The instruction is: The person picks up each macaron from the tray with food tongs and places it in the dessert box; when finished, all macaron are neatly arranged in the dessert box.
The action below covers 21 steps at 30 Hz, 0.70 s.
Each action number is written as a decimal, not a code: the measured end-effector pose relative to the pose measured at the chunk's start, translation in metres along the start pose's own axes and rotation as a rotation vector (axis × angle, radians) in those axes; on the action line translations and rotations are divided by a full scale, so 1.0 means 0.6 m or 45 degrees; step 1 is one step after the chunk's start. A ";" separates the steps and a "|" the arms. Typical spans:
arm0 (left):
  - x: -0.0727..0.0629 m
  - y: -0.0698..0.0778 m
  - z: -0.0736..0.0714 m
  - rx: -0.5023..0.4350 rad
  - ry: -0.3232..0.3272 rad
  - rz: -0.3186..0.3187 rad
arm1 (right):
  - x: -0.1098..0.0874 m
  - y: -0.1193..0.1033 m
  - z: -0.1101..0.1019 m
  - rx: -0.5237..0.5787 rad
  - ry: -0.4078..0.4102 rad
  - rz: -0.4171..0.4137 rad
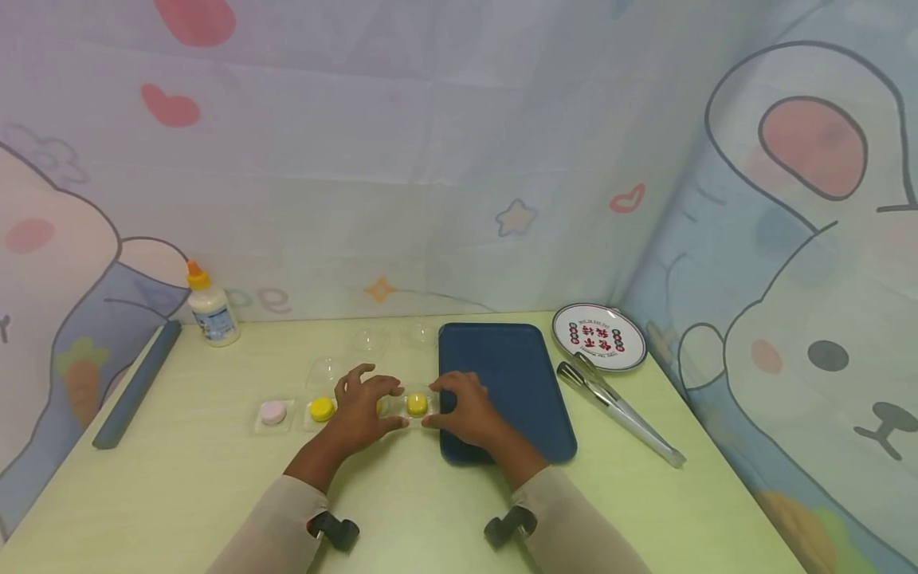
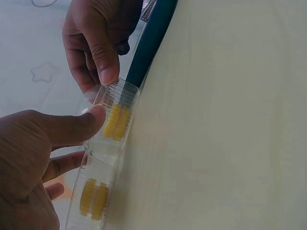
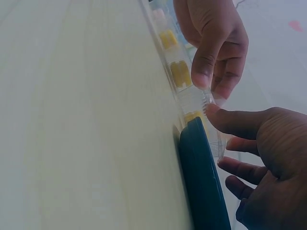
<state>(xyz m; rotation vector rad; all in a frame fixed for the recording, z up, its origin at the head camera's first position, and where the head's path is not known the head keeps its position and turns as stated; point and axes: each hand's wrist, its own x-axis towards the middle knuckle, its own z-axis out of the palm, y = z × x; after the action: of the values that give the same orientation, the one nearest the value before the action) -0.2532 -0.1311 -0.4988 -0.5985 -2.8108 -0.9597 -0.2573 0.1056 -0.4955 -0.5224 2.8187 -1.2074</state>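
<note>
Near the middle of the table a small clear plastic box (image 1: 403, 412) holds a yellow macaron (image 1: 417, 404). My left hand (image 1: 362, 406) pinches the box's left side between thumb and fingers. On its right side my right hand (image 1: 469, 410) grips the edge, thumb nearest me. In the left wrist view both thumbs lie at the upper rim of the clear box (image 2: 130, 91), with the macaron (image 2: 116, 122) visible through its wall. Another yellow macaron (image 1: 322, 410) sits in a clear box left of my left hand, and one more is partly hidden behind that hand. Farther left is a pink macaron (image 1: 272, 412).
A dark blue tray (image 1: 505, 383) lies under and beside my right hand. Beyond it are a white plate (image 1: 598, 336) with red lettering and metal tongs (image 1: 624, 410). Clear plastic covers (image 1: 369, 341) lie behind the boxes. A glue bottle (image 1: 213, 312) and a grey-blue roll (image 1: 138, 387) are at left.
</note>
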 end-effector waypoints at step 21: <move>0.007 -0.004 0.008 0.074 0.033 0.000 | 0.005 0.002 -0.002 -0.017 0.011 0.011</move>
<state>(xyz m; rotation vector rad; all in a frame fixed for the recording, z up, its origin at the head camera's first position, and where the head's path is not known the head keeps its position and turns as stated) -0.2579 -0.1286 -0.5028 -0.5750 -2.8050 -0.8757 -0.2604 0.1061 -0.4951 -0.5062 2.8352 -1.1928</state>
